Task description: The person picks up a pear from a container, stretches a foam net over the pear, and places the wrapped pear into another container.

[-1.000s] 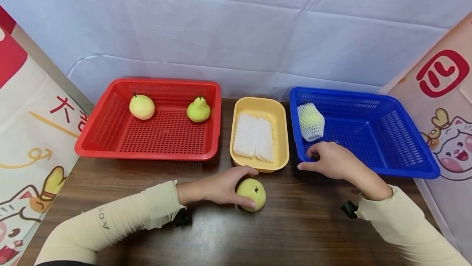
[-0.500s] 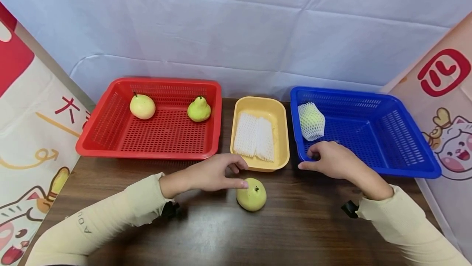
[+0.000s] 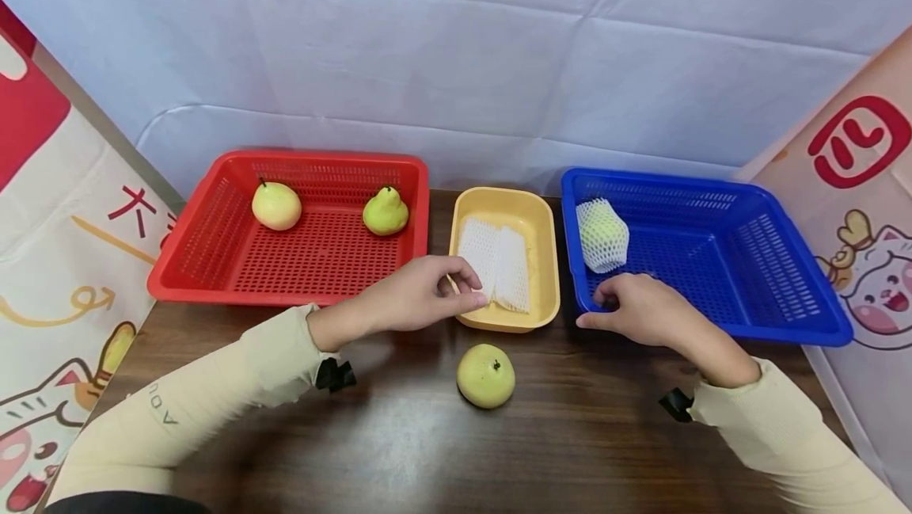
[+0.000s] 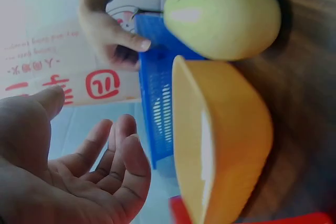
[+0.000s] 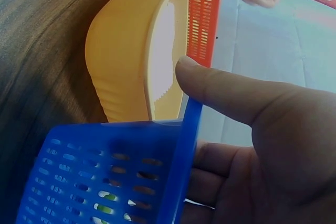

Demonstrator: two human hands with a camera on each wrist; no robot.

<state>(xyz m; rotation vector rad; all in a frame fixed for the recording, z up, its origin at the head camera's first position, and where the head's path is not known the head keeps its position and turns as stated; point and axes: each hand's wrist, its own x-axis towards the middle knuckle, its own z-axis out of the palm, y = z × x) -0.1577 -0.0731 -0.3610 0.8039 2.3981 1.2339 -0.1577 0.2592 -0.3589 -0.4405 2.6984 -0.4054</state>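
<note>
My left hand (image 3: 427,292) hovers over the near left edge of the yellow tray (image 3: 544,276), thumb and fingers apart with nothing between them. Two white foam net sleeves (image 3: 511,268) lie flat in that tray. A round yellow-green pear (image 3: 486,376) sits on the table just in front of it, stem up. My right hand (image 3: 644,312) holds the near left corner of the blue basket (image 3: 755,316); in the right wrist view its thumb (image 5: 226,87) crosses the rim outside and the fingers are inside. A pear in a foam net (image 3: 602,235) lies in this basket.
A red basket (image 3: 285,296) stands at the left, holding a pale round pear (image 3: 276,206) and a green necked pear (image 3: 385,211). Behind everything hangs a pale cloth (image 3: 442,62). Printed panels (image 3: 865,260) border both sides of the wooden table (image 3: 570,443).
My left hand has let go of the round pear, leaving it on the table, and has moved up and away to the yellow tray's edge. The right hand has stayed in place.
</note>
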